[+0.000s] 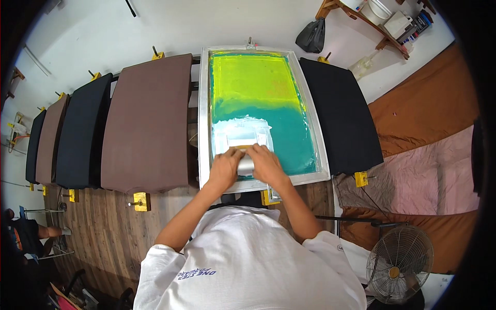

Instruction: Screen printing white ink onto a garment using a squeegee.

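Note:
A screen-printing frame (204, 103) with a pale metal rim lies before me, its mesh green with a bright yellow-green area (253, 77) at the far part. Both my hands meet on a silver squeegee (246, 165) at the near left of the mesh. My left hand (225, 168) wraps its fingers over the squeegee's top from the left. From the right, my right hand (265, 164) grips the same tool, fingertips close to the left ones. White ink (247, 125) is spread on the mesh just beyond the squeegee. The squeegee's lower edge is hidden.
Left of the frame stand a brown cloth-covered board (147, 124) and a black one (84, 134), with more farther left. Another black board (341, 116) adjoins the right side. Yellow clamp blocks (142, 201) stick out below. A fan (400, 264) stands at the lower right.

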The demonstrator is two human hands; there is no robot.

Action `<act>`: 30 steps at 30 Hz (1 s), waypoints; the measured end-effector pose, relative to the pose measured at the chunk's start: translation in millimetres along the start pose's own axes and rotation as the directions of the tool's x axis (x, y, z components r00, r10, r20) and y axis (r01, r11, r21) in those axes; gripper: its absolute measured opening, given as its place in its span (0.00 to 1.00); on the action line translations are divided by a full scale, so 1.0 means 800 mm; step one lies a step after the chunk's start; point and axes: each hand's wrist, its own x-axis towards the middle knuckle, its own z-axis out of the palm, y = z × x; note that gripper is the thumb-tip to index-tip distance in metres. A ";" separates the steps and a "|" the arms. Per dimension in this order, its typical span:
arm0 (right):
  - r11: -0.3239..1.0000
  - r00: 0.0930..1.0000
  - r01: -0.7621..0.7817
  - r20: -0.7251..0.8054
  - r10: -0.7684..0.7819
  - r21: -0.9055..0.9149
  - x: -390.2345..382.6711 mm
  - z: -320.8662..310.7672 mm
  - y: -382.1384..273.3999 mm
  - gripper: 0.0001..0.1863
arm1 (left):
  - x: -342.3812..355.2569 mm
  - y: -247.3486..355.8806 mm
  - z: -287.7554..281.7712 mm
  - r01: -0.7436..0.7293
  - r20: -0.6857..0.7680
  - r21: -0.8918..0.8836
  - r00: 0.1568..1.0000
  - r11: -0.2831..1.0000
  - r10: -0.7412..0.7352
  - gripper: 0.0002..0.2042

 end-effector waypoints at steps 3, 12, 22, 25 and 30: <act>0.999 0.999 -0.028 0.047 0.026 0.047 -0.035 -0.005 -0.016 0.24 | -0.032 0.024 -0.004 0.043 0.070 -0.035 0.997 0.998 -0.040 0.27; 1.000 0.988 -0.022 0.150 0.023 -0.009 0.065 -0.044 0.009 0.13 | 0.055 -0.018 -0.037 0.068 0.132 0.059 0.988 0.996 -0.075 0.15; 0.991 0.970 -0.108 0.229 0.088 0.077 0.126 -0.025 0.007 0.19 | 0.092 -0.064 -0.068 0.186 0.295 0.022 0.938 0.982 -0.184 0.19; 0.992 0.976 -0.062 0.213 0.037 0.114 0.103 -0.018 0.002 0.17 | 0.063 -0.052 -0.065 0.161 0.295 0.011 0.942 0.987 -0.157 0.18; 0.989 0.978 0.006 0.204 -0.037 0.147 0.055 -0.020 -0.021 0.17 | 0.006 -0.026 -0.060 0.148 0.235 -0.081 0.964 0.986 -0.126 0.17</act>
